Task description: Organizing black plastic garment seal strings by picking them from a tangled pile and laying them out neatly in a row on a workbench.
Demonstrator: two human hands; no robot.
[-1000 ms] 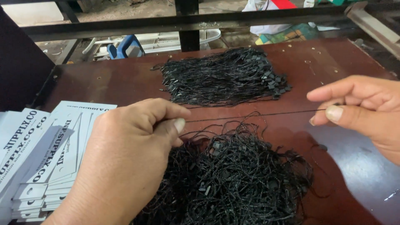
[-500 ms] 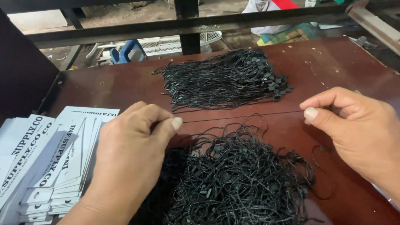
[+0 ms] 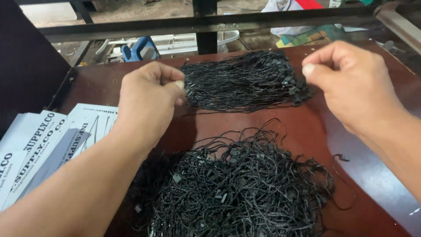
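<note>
Fingers of both hands are pinched shut: the left hand (image 3: 149,94) nips thumb against forefinger at the near-left edge of the neat bundle (image 3: 245,81), and the right hand (image 3: 351,83) nips the same way at that bundle's right end, over its small black clasps. Half a second ago both hands were lower, stretching one black string taut between them above the tangled heap (image 3: 237,188); now they have risen to the far bundle, and the string itself is too thin to make out against it. I judge the string is being laid with the straightened ones, so one more is sorted and the heap remains. White printed cards (image 3: 48,140) lie at the table's (image 3: 307,127) left edge.
</note>
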